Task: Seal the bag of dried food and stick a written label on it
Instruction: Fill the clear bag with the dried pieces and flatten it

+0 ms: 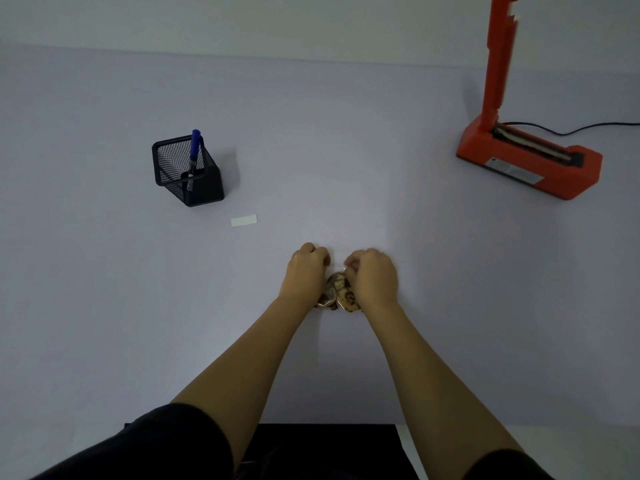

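On table (104,271) | left hand (306,271), right hand (375,277) grip bag (341,292)

Orange sealer (526,161); black mesh holder (187,173); blue pen (195,147).

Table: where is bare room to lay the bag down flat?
Widest bare stretch of the table: between the pen holder and the orange sealer. Also free right of the right hand. Tighter on the left: the white label lies between the holder and the left hand.
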Motion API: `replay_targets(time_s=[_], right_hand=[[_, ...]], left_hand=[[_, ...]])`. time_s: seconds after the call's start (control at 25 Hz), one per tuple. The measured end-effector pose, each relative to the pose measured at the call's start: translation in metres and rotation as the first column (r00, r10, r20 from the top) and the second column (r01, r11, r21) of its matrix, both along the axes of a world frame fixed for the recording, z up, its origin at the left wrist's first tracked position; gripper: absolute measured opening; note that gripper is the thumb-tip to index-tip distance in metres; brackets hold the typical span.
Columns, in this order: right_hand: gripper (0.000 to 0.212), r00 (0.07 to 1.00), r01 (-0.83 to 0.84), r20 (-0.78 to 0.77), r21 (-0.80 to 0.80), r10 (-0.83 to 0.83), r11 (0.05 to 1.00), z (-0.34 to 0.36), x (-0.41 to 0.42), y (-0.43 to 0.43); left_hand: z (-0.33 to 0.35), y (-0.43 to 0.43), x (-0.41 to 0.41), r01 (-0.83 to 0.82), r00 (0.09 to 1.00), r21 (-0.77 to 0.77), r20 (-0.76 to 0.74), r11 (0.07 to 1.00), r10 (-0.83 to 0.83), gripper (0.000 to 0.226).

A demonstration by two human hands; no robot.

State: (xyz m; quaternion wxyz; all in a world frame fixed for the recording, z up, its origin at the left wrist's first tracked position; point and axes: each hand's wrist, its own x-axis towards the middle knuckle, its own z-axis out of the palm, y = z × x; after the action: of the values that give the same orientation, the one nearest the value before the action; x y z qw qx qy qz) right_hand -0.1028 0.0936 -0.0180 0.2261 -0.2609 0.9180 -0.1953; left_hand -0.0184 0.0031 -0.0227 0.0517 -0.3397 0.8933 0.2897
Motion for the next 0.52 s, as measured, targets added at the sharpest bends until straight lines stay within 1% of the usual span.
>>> replay_targets(time_s=[0.12, 0.24, 0.4, 0.52], right_hand=[[0.013, 0.998, 0.003, 0.059, -0.055, 0.001, 0.998, -0.002, -0.002, 0.004], [0.015, 0.996, -0.009, 0.090, -0.094, 0.018, 0.996, -0.004, -0.005, 0.006], [0.026, 0.996, -0.043, 0.068, -0.096, 0.050, 0.994, -0.002, -0.009, 0.005], [0.035, 0.995, -0.088, 0.030, -0.087, 0.091, 0.992, -0.002, -0.016, 0.007]], left_hand=[[-0.004, 0.001, 0.004, 0.020, 0.999, 0.022, -0.050, 1.000, -0.018, 0.018], [-0.007, -0.001, 0.004, 0.014, 0.998, 0.044, -0.068, 0.999, -0.011, 0.021], [-0.007, -0.010, 0.000, 0.117, 0.990, -0.056, -0.076, 0.992, -0.121, 0.026], [-0.007, -0.011, -0.003, 0.156, 0.986, -0.061, -0.058, 0.986, -0.159, 0.030]])
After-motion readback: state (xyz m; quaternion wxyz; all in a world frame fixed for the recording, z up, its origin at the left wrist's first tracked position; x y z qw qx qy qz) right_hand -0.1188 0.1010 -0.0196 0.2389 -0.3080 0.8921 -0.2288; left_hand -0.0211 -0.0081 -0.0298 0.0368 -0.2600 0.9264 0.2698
